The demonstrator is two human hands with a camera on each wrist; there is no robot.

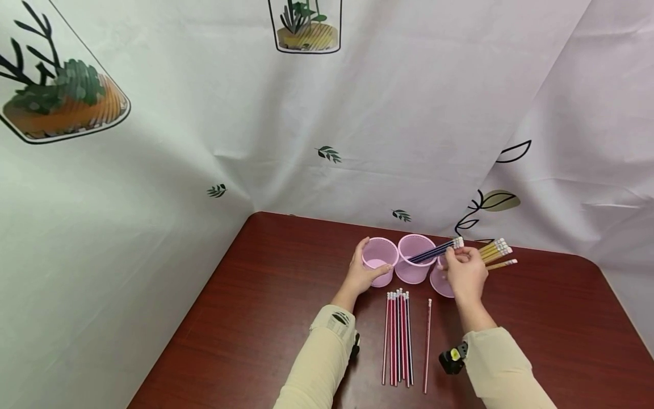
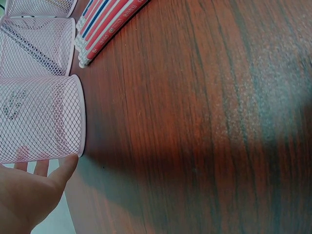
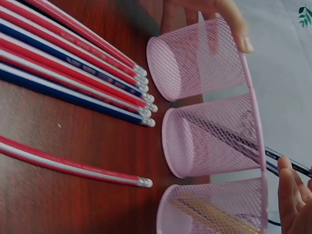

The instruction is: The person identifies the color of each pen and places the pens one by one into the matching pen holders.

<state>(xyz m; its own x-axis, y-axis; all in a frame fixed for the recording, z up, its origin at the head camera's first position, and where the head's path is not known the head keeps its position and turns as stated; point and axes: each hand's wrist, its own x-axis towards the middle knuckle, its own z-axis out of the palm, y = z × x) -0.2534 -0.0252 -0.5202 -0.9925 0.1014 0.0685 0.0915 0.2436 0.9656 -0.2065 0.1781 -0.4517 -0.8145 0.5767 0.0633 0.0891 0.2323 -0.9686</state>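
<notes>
Three pink mesh pencil cups stand side by side near the back of the table. My left hand [image 1: 361,274] holds the left cup [image 1: 384,279], with the thumb at the near side and fingers at the far side. Dark blue pencils [image 1: 431,253] lean in the middle cup [image 1: 411,274], eraser ends up and to the right. My right hand [image 1: 467,275] pinches them near those ends. In the right wrist view, the right hand [image 3: 295,200] is partly cut off. Yellow pencils [image 1: 493,250] lean in the right cup [image 1: 440,284], partly hidden behind this hand.
A row of red-striped and blue-striped pencils [image 1: 395,341] lies on the brown table [image 1: 245,318] in front of the cups. One red-striped pencil [image 1: 427,346] lies apart to their right. A printed white cloth [image 1: 286,142] hangs behind and left of the table.
</notes>
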